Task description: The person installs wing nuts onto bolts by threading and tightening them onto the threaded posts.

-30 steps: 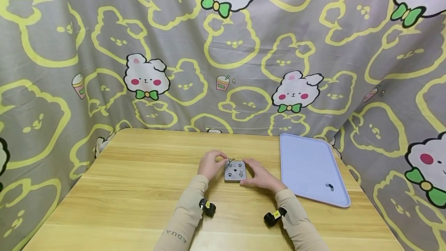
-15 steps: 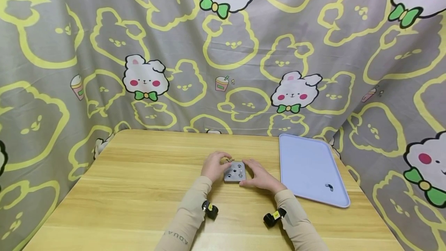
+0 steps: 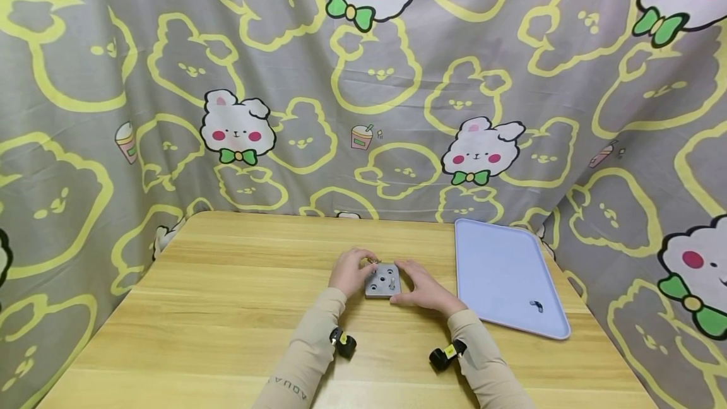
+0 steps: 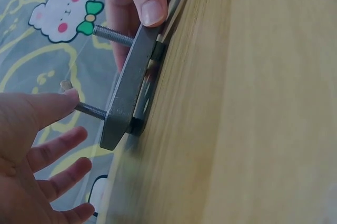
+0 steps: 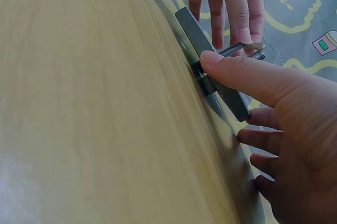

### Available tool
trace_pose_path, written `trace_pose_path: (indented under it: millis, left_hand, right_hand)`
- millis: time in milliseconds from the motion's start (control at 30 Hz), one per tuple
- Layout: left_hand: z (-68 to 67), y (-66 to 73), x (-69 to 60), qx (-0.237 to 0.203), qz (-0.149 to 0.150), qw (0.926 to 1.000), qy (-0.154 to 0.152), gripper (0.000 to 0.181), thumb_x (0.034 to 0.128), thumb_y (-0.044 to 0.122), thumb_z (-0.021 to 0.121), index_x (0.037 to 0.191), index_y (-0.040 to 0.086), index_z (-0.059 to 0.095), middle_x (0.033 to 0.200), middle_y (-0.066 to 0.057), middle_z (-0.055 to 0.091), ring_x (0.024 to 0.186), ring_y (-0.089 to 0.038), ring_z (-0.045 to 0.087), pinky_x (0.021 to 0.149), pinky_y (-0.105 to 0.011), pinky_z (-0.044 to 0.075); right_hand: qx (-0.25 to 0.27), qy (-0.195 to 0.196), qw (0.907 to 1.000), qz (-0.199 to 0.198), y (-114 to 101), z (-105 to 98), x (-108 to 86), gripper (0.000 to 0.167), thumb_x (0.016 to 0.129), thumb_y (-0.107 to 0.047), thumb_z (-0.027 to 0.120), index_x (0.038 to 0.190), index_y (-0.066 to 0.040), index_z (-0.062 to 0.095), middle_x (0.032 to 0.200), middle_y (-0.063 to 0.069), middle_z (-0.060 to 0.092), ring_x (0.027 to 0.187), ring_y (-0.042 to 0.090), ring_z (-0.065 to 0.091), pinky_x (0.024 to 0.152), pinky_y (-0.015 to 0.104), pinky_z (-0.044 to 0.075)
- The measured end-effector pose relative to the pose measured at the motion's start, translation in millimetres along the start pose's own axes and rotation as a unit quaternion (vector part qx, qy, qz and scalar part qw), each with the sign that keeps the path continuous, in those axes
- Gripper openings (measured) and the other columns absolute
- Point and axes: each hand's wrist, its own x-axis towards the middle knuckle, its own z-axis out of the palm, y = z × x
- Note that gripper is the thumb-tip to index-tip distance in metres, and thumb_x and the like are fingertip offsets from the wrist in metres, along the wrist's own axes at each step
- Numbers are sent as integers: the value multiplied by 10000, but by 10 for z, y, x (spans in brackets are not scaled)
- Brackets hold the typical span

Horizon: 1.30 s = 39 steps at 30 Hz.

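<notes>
A square grey metal plate with several holes lies near the table's middle; the left wrist view shows the plate edge-on, raised on dark bolt heads, two threaded bolts standing up from it. My left hand pinches a small brass-coloured wing nut at the top of one bolt. In the left wrist view the other fingers of my left hand are spread. My right hand grips the plate's right side, thumb on the near edge, fingers at the far edge. The second bolt has nothing on it.
A pale blue tray lies on the wooden table at the right, with a small dark part in it. A patterned curtain hangs behind the table. Black cameras are strapped to both wrists.
Since a second ago, my left hand has shifted slightly right, covering the plate's far left corner more. In the last half second its fingers moved only slightly. My right hand keeps its grip.
</notes>
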Motion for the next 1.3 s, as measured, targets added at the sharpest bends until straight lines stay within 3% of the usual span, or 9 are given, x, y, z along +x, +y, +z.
trace_pose_path:
  millis: [500,867,1300]
  left_hand:
    - [1,-8,6,-3,-46,9999,-120,113,882,242,704,989,209,713,1168,-42,700,1145,-284,617,1015,-507,458]
    - [1,-17,-14,-286,-29,9994,-171,134,870,201,718,1003,182,713,1131,-49,707,1118,-280,623,1016,-502,455]
    - [-23,9,-18,-403,-294,9987,-138,171,867,226,727,1029,177,706,1176,-56,682,1175,-293,601,1051,-498,440]
  right_hand:
    - [10,-25,10000,20,-15,-10,17,952,762,-460,793,1505,-68,345,1562,215,320,1481,427,191,1187,626,188]
    - [30,-22,10000,16,-13,-3,3,955,761,-464,791,1506,-69,343,1564,217,314,1482,420,195,1188,621,189]
    - [22,-19,10000,-12,-8,-4,-3,956,764,-464,789,1507,-65,339,1562,208,323,1478,418,207,1192,612,192]
